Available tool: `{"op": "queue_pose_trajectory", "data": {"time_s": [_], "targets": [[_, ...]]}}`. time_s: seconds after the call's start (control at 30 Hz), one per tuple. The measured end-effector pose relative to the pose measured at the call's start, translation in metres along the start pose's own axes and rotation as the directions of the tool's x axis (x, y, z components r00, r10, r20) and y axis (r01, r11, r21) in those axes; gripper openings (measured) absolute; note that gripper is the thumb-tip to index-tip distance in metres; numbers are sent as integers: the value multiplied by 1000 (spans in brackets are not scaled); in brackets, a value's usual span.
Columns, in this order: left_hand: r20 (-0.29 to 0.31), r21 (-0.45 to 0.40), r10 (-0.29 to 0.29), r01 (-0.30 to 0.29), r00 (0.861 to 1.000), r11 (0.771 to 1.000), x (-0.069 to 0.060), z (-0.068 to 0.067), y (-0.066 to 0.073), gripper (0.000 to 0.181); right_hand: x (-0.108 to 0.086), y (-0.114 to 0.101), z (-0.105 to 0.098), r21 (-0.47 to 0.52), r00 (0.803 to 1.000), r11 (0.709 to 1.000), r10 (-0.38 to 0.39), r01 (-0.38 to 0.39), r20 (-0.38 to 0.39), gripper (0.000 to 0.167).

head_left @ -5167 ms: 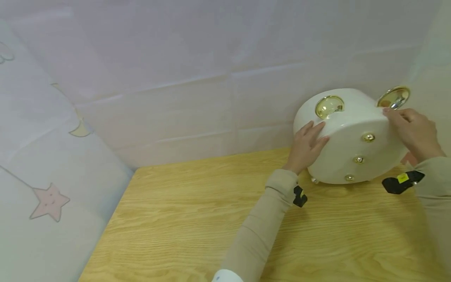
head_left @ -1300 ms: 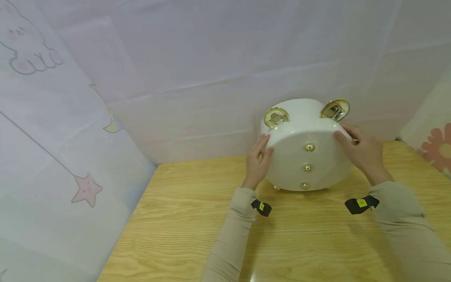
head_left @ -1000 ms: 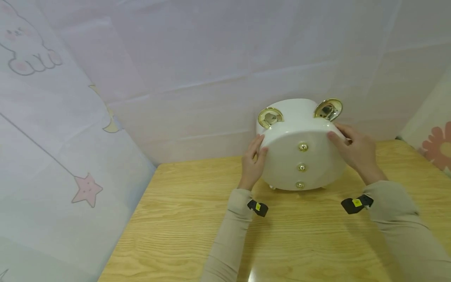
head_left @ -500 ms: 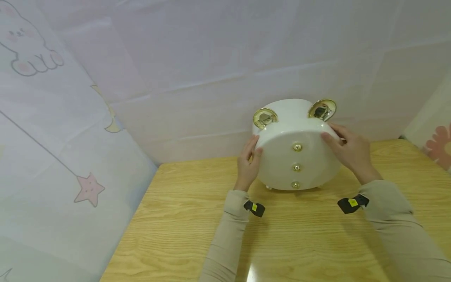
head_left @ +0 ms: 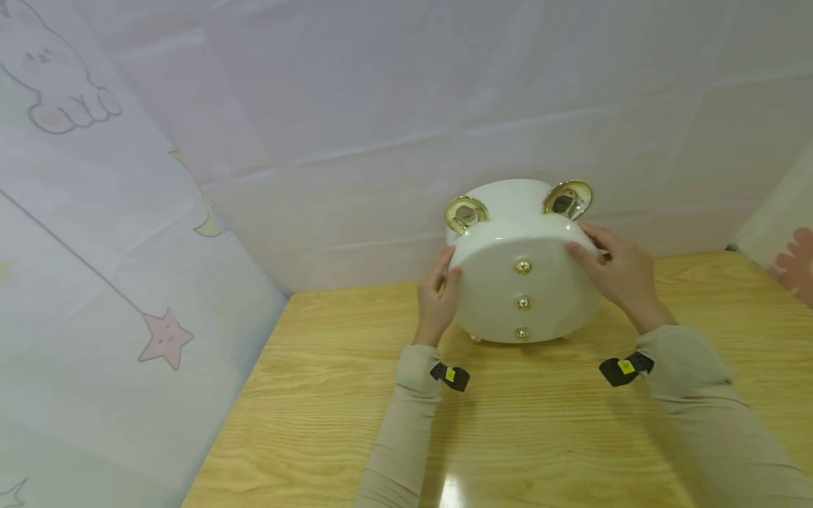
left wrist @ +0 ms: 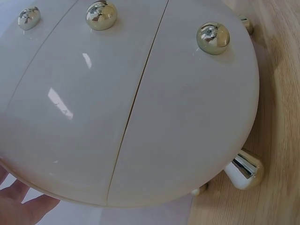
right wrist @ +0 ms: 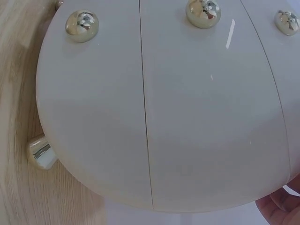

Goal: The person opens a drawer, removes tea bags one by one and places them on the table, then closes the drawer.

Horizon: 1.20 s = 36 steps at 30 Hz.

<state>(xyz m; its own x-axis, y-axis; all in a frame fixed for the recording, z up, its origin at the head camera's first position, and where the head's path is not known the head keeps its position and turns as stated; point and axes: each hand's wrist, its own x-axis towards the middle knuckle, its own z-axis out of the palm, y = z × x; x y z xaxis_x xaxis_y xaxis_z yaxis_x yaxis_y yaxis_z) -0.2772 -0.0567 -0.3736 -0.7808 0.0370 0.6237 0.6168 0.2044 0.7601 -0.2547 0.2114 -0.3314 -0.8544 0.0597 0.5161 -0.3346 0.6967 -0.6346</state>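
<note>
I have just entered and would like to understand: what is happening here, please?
A person is holding a rounded white box: the left hand on its left side, the right hand at its upper right. The box appears to stand on its feet on the wooden table, its three gold knobs facing the person.

Glossy white case (head_left: 489, 296), mirror-bright gold knobs (head_left: 523, 267) and discs (head_left: 466, 214). Beige sleeves (head_left: 396, 437), yellow wood-grain tabletop (head_left: 540, 430). In the head view, pale walls (head_left: 356, 85) bear a pink star (head_left: 166, 339) between eight and nine o'clock, a coral flower (head_left: 795, 264) (the warmer shade) at three.
</note>
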Motion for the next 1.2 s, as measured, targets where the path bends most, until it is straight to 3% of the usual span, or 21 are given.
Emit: {"op": "queue_pose_trajectory", "data": {"time_s": [0.3,0.57,0.77,0.93,1.2], "targets": [[-26,1,-26,26,999,1000,-1,-9,1,37,0,-4,9,14,999,999,-44,44,-19,51],[-31,-18,-17,16,999,1000,-5,-20,30,36,0,-10,14,38,998,997,-61,61,-20,51],[-38,-29,-21,20,999,999,-6,-27,30,35,-1,-13,20,63,999,997,-35,36,-11,52],[-47,-52,-58,55,997,997,-8,-31,26,37,-2,-16,26,62,999,998,-31,32,-13,53],[-63,-94,-100,94,993,991,-9,-38,20,37,-2,-22,31,57,997,996,-71,72,-20,55]]}}
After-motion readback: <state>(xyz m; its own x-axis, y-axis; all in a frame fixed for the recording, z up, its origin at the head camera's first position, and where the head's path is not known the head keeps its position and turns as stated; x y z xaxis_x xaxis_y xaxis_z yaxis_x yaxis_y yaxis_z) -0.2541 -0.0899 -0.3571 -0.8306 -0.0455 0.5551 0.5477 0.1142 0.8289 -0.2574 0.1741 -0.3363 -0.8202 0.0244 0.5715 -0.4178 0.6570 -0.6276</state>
